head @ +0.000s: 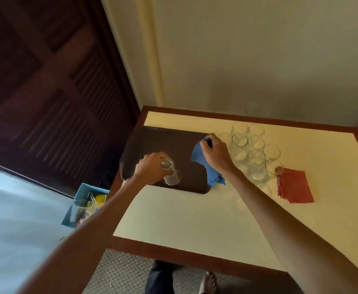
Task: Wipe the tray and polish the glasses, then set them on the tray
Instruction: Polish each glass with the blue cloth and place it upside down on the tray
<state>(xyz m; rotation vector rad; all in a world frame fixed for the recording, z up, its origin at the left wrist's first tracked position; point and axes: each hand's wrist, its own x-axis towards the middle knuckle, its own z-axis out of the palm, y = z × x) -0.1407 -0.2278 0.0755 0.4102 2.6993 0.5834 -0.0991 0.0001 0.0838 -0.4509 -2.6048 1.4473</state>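
Note:
A dark brown tray (163,143) lies on the cream table top at the far left. My left hand (150,168) grips a clear glass (170,172) over the tray's near part; whether its base touches the tray I cannot tell. My right hand (216,153) holds a blue cloth (205,166) above the tray's right edge, the cloth hanging down past the rim. Several clear glasses (252,149) stand clustered on the table just right of that hand.
A folded red cloth (294,185) lies right of the glasses. The table (195,219) has a wooden border and stands against a wall. A blue box (86,204) with items sits on the floor at the left. A dark louvred door is beyond.

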